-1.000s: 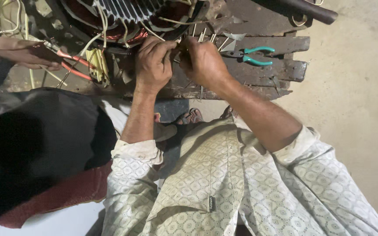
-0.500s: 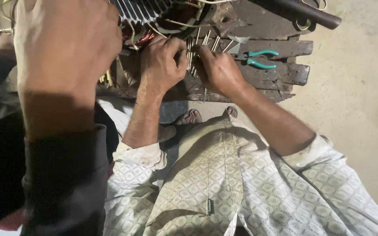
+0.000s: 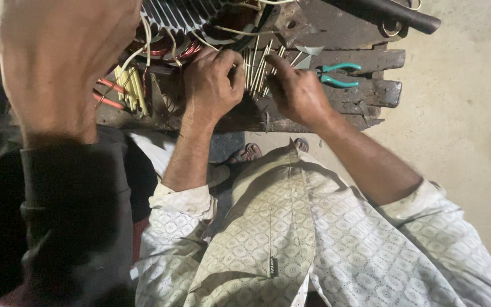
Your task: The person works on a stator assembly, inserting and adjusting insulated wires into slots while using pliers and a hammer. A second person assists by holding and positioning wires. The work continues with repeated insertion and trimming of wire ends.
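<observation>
Both hands, left hand (image 3: 214, 85) and right hand (image 3: 296, 91), pinch the pale sleeve sticks (image 3: 258, 71) fanned above the table (image 3: 370, 91) beside the motor winding (image 3: 171, 48); a slack grip could, I reckon, spill them.

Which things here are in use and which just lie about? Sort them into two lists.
In use:
- left hand and right hand, both on the bundle of pale sticks
- finned motor with copper windings

Lying about:
- teal-handled pliers
- dark pipe
- co-worker's hand
</observation>
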Available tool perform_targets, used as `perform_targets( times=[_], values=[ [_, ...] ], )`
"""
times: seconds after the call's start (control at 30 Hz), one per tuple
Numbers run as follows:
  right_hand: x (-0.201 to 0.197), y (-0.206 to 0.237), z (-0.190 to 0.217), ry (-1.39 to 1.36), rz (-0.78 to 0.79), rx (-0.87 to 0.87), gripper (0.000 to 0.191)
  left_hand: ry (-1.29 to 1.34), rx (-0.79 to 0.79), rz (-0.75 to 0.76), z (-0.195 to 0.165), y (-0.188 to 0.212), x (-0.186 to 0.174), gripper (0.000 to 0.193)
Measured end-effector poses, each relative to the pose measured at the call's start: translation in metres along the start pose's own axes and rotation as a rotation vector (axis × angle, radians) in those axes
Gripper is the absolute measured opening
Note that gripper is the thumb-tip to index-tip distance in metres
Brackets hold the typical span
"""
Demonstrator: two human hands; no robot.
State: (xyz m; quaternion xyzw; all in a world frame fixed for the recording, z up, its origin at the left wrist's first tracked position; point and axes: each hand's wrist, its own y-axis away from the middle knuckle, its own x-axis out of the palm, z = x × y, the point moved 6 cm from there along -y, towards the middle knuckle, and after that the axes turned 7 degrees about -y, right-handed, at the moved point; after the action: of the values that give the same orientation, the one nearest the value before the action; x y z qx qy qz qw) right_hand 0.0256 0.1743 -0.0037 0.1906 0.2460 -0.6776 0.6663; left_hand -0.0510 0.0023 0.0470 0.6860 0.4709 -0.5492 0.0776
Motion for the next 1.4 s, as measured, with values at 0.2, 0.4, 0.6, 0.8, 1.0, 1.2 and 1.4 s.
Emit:
perform_targets(
  times=[0.2, 0.4, 0.6, 0.8, 1.0, 1.2, 1.4],
  values=[
    [0.023, -0.021, -0.004, 0.214, -0.056, -0.193, 0.031, -0.003, 0.056, -0.006, -0.001, 0.002, 0.001, 0.009],
    [-0.032, 0.042, -0.066, -0.073, -0.018, 0.145, 0.015, 0.154, 0.106, -0.004, 0.007, 0.004, 0.002, 0.007],
    [0.013, 0.032, -0.055, -0.693, 0.092, 0.282, 0.008, 0.105, 0.122, -0.137, -0.006, 0.011, -0.018, 0.009],
    [0.043, 0.005, -0.024, -1.092, 0.197, 0.384, 0.016, 0.197, 0.016, -0.119, -0.004, 0.013, -0.012, 0.007],
    [0.06, -0.022, -0.017, -1.293, 0.166, 0.515, 0.02, 0.301, 0.0, -0.074, 0.007, 0.016, -0.009, 0.006],
    [0.044, -0.003, -0.029, -1.194, 0.115, 0.274, 0.022, 0.363, -0.012, -0.08, 0.013, 0.014, -0.007, 0.008],
    [-0.009, 0.004, -0.018, -0.203, 0.064, -0.075, 0.026, 0.439, -0.015, -0.082, 0.017, 0.015, -0.006, 0.008]
  ],
)
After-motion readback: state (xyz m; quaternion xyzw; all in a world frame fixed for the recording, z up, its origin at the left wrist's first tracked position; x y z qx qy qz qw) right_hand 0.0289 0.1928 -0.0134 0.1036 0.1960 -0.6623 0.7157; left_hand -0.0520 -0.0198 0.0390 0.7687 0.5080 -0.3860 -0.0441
